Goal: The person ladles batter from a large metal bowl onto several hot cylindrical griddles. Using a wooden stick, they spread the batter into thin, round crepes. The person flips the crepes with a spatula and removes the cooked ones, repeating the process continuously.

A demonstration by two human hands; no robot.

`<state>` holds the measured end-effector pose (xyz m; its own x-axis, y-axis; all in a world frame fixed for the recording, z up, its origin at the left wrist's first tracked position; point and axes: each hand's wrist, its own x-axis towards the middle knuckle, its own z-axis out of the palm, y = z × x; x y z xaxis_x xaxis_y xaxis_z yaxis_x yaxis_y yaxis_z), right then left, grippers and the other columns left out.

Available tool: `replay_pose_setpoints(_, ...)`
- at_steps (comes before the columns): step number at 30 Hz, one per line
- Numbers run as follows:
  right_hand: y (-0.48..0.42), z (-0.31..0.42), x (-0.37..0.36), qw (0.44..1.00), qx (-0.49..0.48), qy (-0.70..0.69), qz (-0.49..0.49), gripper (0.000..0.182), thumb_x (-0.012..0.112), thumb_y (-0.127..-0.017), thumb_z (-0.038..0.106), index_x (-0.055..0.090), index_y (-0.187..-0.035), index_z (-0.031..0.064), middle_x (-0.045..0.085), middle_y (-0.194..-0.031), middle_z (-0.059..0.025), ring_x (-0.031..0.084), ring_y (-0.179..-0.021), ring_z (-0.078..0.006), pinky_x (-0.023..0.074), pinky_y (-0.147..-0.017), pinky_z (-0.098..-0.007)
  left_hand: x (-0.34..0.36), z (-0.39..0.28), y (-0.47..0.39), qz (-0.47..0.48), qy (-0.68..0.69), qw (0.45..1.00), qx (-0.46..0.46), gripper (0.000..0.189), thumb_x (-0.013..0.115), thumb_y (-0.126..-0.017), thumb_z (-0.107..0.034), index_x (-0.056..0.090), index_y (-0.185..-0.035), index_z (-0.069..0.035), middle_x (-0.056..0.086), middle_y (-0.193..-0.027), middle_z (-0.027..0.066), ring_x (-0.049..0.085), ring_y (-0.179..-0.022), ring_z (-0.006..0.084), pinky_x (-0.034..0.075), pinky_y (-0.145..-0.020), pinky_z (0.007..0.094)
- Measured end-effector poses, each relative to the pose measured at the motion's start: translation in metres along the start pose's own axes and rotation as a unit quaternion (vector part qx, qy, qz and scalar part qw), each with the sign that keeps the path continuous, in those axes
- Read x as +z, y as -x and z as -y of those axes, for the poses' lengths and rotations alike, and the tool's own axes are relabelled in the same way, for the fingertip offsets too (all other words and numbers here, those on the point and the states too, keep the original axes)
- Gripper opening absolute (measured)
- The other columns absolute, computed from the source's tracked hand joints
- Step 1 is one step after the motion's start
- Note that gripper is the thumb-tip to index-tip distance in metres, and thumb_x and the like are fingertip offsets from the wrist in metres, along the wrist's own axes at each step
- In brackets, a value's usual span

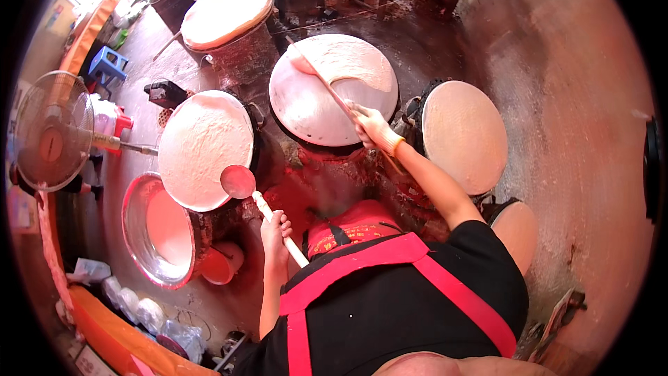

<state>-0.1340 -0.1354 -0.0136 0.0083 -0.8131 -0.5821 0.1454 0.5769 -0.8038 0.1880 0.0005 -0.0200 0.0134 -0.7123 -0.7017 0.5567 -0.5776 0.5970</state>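
Gloved, my right hand (373, 126) grips a long thin stick (334, 91) that reaches across the round metal griddle (308, 115) in the middle. Pale batter (360, 60) covers the griddle's far part, and the near part shows bare metal. A rounded pinkish thing (301, 60) lies at the stick's far end; whether it is part of the tool I cannot tell. My left hand (276, 227) is closed around the pale handle of a ladle (238, 181). The ladle's bowl is over the near right edge of the left griddle, which bears a batter sheet (206, 146).
Batter-covered griddles stand at the right (464, 136) and back left (228, 10). A large metal basin of batter (133, 235) and a red bucket (216, 266) sit at the near left. A standing fan (52, 130) and a blue stool (108, 64) are farther left.
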Motion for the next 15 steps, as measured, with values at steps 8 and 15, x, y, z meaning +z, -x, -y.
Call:
replay_pose_setpoints(8,-0.02,0.006,-0.095,0.992,-0.032,-0.048,-0.109,0.031,0.052,-0.094,0.03,0.057,-0.124,0.0197,0.035,-0.054,0.0071,0.028,-0.035,-0.005,0.0232,-0.03,-0.0227,0.026,0.05,0.015,-0.059,0.062,0.996,0.018,0.008,0.056,-0.088,-0.005,0.048,-0.09,-0.005,0.047,-0.071,0.0014,0.041,-0.052,0.0057,0.032,-0.041,0.0171)
replay_pose_setpoints(15,-0.013,0.032,-0.085,0.978,-0.004,0.129,0.161,0.037,0.05,-0.095,0.035,0.055,-0.127,0.0176,0.036,-0.054,0.0054,0.029,-0.038,-0.006,0.0225,-0.033,-0.0236,0.046,0.082,0.033,-0.109,0.11,0.988,0.02,0.006,0.054,-0.088,-0.004,0.049,-0.091,-0.001,0.048,-0.073,0.0027,0.044,-0.056,0.0082,0.037,-0.045,0.0205)
